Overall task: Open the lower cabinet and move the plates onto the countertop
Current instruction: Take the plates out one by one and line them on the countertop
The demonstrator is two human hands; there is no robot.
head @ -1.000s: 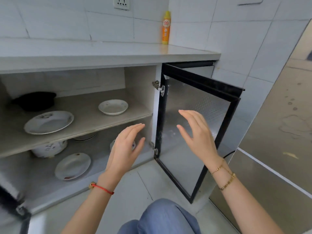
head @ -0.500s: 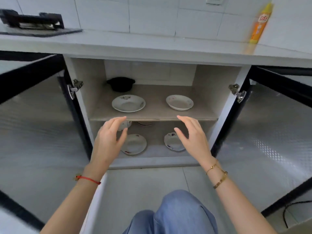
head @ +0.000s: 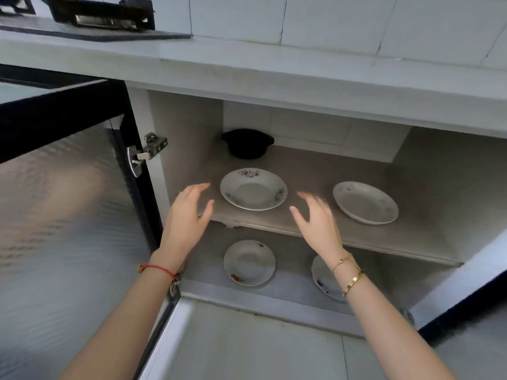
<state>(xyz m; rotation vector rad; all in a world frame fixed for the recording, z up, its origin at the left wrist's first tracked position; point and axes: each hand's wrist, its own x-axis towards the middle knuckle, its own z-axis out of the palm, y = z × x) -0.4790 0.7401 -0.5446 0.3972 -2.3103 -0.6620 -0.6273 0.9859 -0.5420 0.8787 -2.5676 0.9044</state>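
The lower cabinet stands open, with its shelf (head: pixel 323 174) holding two white flowered plates: one at the left (head: pixel 253 188) and one at the right (head: pixel 365 202). Two more white plates lie on the cabinet floor, one at the left (head: pixel 249 262) and one at the right (head: pixel 323 281), the latter partly hidden by my right wrist. My left hand (head: pixel 186 215) and my right hand (head: pixel 315 218) are open and empty, held on either side of the left shelf plate, just short of it. The grey countertop (head: pixel 247 64) runs above.
A black pot (head: pixel 247 143) sits at the back of the shelf. The left door (head: pixel 60 215) with its patterned panel stands open close to my left arm; the right door's edge (head: pixel 466 305) shows at lower right. A black stove (head: pixel 101 15) sits on the counter's left.
The view has come closer and swung left. Both hands have risen from the shelf's front edge to flank the left shelf plate. The orange bottle has left the view.
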